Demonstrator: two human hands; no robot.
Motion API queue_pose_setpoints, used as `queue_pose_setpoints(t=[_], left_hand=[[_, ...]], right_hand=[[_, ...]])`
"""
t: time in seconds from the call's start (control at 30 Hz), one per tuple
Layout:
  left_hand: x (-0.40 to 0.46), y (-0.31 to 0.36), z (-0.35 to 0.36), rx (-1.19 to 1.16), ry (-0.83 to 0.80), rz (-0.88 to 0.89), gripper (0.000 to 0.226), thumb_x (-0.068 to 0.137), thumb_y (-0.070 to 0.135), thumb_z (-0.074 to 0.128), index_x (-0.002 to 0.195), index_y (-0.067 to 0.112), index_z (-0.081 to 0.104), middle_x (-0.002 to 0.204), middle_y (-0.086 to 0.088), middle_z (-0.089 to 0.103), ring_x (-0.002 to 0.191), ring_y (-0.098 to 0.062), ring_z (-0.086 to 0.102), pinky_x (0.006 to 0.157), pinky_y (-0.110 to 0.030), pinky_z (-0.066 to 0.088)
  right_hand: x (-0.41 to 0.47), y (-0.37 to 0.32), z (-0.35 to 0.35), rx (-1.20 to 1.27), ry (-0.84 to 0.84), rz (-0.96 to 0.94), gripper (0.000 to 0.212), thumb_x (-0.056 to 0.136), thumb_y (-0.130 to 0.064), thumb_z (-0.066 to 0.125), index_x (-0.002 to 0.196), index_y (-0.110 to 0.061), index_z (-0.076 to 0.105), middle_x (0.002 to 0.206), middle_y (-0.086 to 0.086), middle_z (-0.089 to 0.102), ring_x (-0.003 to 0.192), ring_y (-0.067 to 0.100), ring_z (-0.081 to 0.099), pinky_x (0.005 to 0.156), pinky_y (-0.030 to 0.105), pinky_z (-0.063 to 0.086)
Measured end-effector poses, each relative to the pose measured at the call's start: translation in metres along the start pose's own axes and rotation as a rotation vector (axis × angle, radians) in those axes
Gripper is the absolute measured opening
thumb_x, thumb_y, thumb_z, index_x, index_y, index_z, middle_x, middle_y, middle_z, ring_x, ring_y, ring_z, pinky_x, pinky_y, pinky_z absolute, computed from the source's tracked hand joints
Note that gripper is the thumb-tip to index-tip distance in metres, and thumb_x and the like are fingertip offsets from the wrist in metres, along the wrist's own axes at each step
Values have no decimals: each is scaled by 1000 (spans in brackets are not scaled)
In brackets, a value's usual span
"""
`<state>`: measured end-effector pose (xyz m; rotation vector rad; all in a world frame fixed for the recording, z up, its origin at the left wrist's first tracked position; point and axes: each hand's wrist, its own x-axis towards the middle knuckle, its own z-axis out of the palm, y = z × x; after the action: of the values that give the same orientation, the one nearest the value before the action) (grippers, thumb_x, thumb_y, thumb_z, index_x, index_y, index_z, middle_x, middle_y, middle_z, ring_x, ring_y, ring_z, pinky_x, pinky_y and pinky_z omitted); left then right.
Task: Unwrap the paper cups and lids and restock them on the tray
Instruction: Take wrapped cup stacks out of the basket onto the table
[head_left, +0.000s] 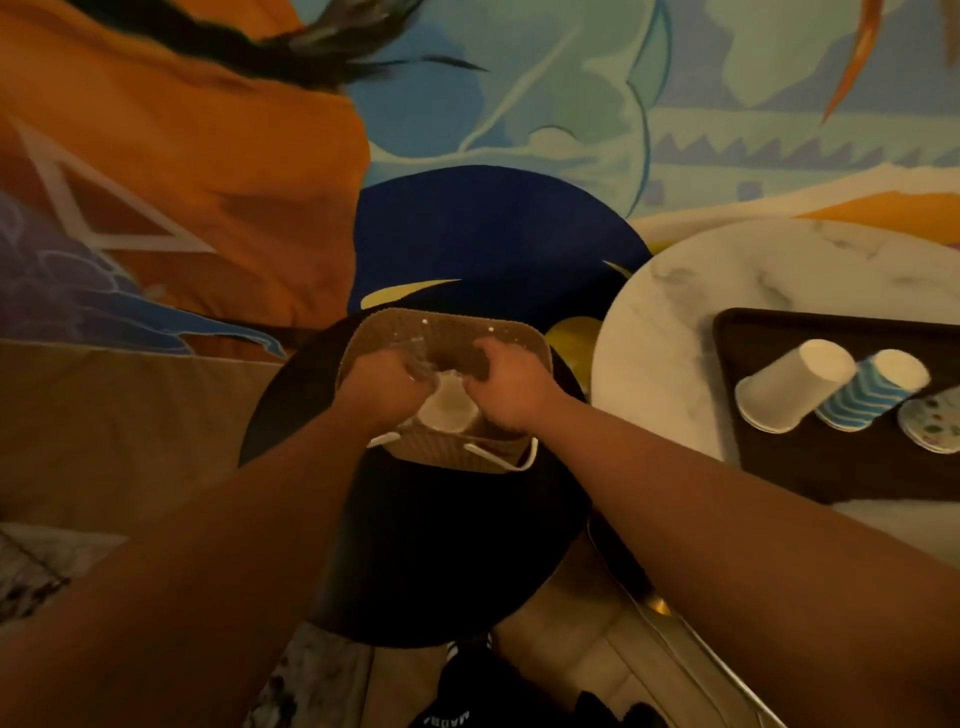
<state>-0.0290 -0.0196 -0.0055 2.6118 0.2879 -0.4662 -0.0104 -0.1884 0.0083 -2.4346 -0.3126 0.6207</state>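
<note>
1. While both arms reach down the middle of the frame, the left hand (387, 382) and right hand (511, 387) are inside a brown woven basket (452, 330) that sits on a dark round stool (441, 545).
2. Left fingers are curled around some crinkly clear wrap (418, 358), pinching it just above a pale stack of cups (449, 408) down in the basket.
3. Right fingers are curled too, right beside that stack, but honestly I can't tell whether they've got hold of the wrap or the cups, it's blurry there.
4. Over at the right of the frame there's a round marble surface (675, 291) with a dark tray (831, 467) on it.
5. On the tray: a plain white cup stack (795, 384) lying on its side, a blue-and-white zigzag cup stack (872, 387) lying touching it on the right, and a dotted cup stack (935, 423) at the frame's right edge, partly cut off.
6. Big colourful painted wall (519, 104) fills the top half.
</note>
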Motion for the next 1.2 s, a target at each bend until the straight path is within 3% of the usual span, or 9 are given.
queue_pose_setpoints(t=[0.13, 0.3, 0.47, 0.57, 0.77, 0.9, 0.97, 1.1, 1.2], left_hand=[[21, 6, 3, 31, -182, 33, 13, 93, 17, 57, 104, 19, 65, 98, -1, 64, 94, -16, 59, 91, -35, 49], [30, 0, 7, -142, -228, 76, 8, 95, 28, 57, 97, 23, 62, 89, 1, 66, 81, -14, 66, 78, -35, 56], [33, 2, -11, -636, 64, -133, 48, 91, 65, 39, 89, 24, 65, 88, -3, 69, 82, -22, 67, 75, -41, 56], [37, 15, -26, -787, 208, -183, 44, 84, 70, 45, 82, 29, 61, 95, -1, 65, 93, -23, 63, 91, -48, 50], [14, 97, -51, -1526, -285, 8, 70, 75, 58, 60, 133, 21, 53, 122, -14, 64, 103, -34, 67, 74, -44, 58], [-12, 173, -51, -1697, -140, 142, 64, 81, 40, 64, 138, 14, 48, 129, -12, 60, 102, -29, 66, 64, -35, 57], [-30, 223, -44, -1728, -28, 238, 61, 85, 34, 65, 138, 12, 45, 130, -12, 59, 104, -29, 65, 66, -36, 56], [-86, 324, -17, -1671, 127, 366, 36, 93, 23, 63, 123, 14, 45, 117, -9, 60, 97, -27, 66, 69, -39, 58], [-131, 390, 18, -1520, 184, 405, 29, 94, 19, 61, 117, 21, 45, 112, -4, 60, 98, -24, 65, 73, -40, 59]], right_hand=[[32, -6, 9, 26, -206, 259, 34, 97, -20, 52, 131, -13, 50, 119, 9, 58, 98, 22, 56, 88, 35, 49], [41, 5, 24, 112, -235, 382, 35, 97, -10, 51, 132, -8, 53, 127, 15, 58, 112, 29, 58, 98, 41, 50], [38, -6, -26, 320, -77, 351, 37, 93, 2, 51, 129, -8, 56, 112, 15, 59, 88, 29, 61, 54, 33, 55], [19, -16, -85, 605, -31, 219, 28, 90, 9, 51, 110, -6, 64, 95, 16, 65, 78, 30, 65, 61, 41, 59], [-30, -23, -186, 817, 90, 82, 8, 95, -10, 55, 96, -14, 63, 79, 9, 67, 64, 20, 67, 54, 31, 58], [-88, -4, -246, 646, 339, 14, 14, 97, -11, 48, 93, -16, 61, 85, 7, 64, 70, 21, 64, 53, 32, 58], [-123, 17, -283, 701, 440, 11, 20, 98, -26, 47, 108, -15, 61, 100, 8, 63, 87, 27, 64, 60, 38, 59], [-190, 79, -330, 728, 529, -82, 77, 73, -74, 56, 136, -29, 49, 133, 2, 58, 112, 27, 60, 85, 50, 55], [-225, 151, -338, 818, 582, -71, 59, 87, -60, 54, 135, -26, 51, 129, 5, 61, 110, 27, 62, 90, 52, 54]])
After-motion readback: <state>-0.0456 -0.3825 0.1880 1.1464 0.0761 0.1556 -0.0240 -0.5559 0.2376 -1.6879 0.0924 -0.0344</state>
